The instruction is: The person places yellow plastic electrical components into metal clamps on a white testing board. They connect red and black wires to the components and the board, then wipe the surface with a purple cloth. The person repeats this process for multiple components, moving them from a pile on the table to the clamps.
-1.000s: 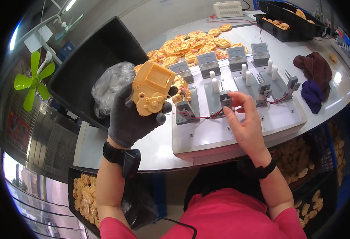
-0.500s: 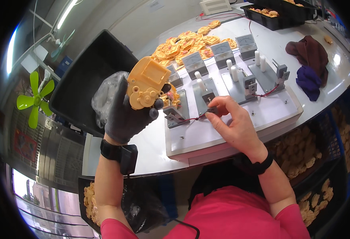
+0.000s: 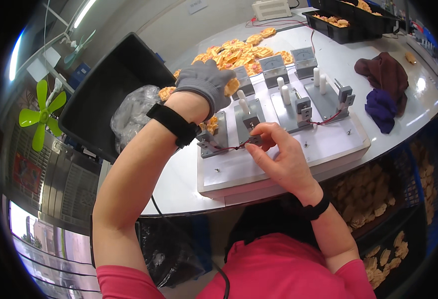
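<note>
The gloved left hand [image 3: 206, 82] is clamped on an orange plastic part [image 3: 231, 85], held above the far left of the white test fixture [image 3: 328, 144]. The bare right hand [image 3: 279, 157] pinches a thin red wire [image 3: 226, 147] at a grey clamp block [image 3: 253, 122] on the fixture's near left. The wire looks slack and fine; a tug sideways could probably pull it out of the clamp. The part, carried over the white posts [image 3: 281, 90], could knock them, or slip into the pile of orange parts [image 3: 239, 50] on the bench [image 3: 179, 179].

Three grey meters [image 3: 274, 65], four white pegs [image 3: 280, 82], two cloths [image 3: 384, 70], one green fan [image 3: 40, 115].
</note>
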`<state>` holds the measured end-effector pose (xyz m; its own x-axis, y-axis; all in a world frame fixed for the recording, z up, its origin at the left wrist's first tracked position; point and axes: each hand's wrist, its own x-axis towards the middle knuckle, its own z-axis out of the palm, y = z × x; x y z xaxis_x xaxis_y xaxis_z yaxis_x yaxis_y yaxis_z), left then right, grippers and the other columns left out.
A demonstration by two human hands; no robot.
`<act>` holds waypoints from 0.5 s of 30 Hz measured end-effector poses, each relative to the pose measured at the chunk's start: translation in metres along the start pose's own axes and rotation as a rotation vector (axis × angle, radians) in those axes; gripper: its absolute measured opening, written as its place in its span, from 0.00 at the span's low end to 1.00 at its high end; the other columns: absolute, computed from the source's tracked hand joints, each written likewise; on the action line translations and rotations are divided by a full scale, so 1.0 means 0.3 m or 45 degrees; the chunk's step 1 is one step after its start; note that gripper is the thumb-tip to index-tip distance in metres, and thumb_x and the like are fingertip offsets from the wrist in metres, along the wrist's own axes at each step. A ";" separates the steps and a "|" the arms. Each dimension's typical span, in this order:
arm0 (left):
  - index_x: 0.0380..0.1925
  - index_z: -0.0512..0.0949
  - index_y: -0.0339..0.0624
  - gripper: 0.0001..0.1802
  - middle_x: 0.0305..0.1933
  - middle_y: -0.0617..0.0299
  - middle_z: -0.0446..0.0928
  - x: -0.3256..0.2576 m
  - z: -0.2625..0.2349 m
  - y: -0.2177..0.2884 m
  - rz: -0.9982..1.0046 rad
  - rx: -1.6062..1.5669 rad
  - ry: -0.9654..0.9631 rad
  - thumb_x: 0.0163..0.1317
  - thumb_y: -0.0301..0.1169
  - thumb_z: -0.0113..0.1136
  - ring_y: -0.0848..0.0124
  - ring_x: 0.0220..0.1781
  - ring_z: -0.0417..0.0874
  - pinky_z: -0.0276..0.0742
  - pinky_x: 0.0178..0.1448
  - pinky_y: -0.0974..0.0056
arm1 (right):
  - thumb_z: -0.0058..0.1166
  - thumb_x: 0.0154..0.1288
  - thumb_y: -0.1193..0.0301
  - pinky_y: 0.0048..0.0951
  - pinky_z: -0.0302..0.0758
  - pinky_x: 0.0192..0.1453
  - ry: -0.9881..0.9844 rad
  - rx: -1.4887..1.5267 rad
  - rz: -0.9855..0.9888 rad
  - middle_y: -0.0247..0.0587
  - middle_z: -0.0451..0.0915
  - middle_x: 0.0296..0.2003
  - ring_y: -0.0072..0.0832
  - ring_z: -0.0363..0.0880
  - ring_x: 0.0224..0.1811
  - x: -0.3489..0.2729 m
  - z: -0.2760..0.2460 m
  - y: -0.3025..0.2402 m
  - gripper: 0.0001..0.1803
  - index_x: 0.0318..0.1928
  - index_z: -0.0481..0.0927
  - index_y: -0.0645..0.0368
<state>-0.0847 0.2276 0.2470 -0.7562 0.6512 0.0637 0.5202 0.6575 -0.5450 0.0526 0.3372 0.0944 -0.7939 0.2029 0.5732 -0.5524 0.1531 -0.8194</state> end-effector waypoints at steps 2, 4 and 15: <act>0.58 0.78 0.67 0.30 0.49 0.53 0.79 0.008 0.005 0.016 0.040 0.058 -0.045 0.52 0.51 0.69 0.55 0.52 0.83 0.80 0.52 0.55 | 0.64 0.64 0.70 0.27 0.76 0.41 -0.001 -0.002 -0.009 0.38 0.78 0.34 0.26 0.75 0.33 0.003 0.000 -0.003 0.15 0.48 0.77 0.60; 0.59 0.78 0.66 0.31 0.50 0.52 0.78 -0.005 0.005 0.039 0.113 0.027 0.004 0.52 0.49 0.70 0.54 0.52 0.83 0.80 0.51 0.54 | 0.64 0.64 0.70 0.27 0.76 0.41 0.008 -0.007 -0.021 0.38 0.78 0.34 0.26 0.75 0.33 0.003 -0.005 -0.003 0.15 0.48 0.77 0.60; 0.61 0.76 0.53 0.32 0.49 0.49 0.79 -0.052 -0.044 0.052 0.287 -0.251 -0.098 0.53 0.38 0.72 0.49 0.50 0.83 0.79 0.55 0.52 | 0.63 0.64 0.74 0.26 0.76 0.44 0.002 -0.051 -0.066 0.38 0.79 0.35 0.24 0.78 0.36 0.003 -0.011 0.002 0.14 0.49 0.77 0.61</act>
<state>-0.0596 0.2328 0.2487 -0.6371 0.7632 -0.1083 0.7396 0.5656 -0.3650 0.0525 0.3407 0.0945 -0.7643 0.1949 0.6147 -0.5820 0.2019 -0.7877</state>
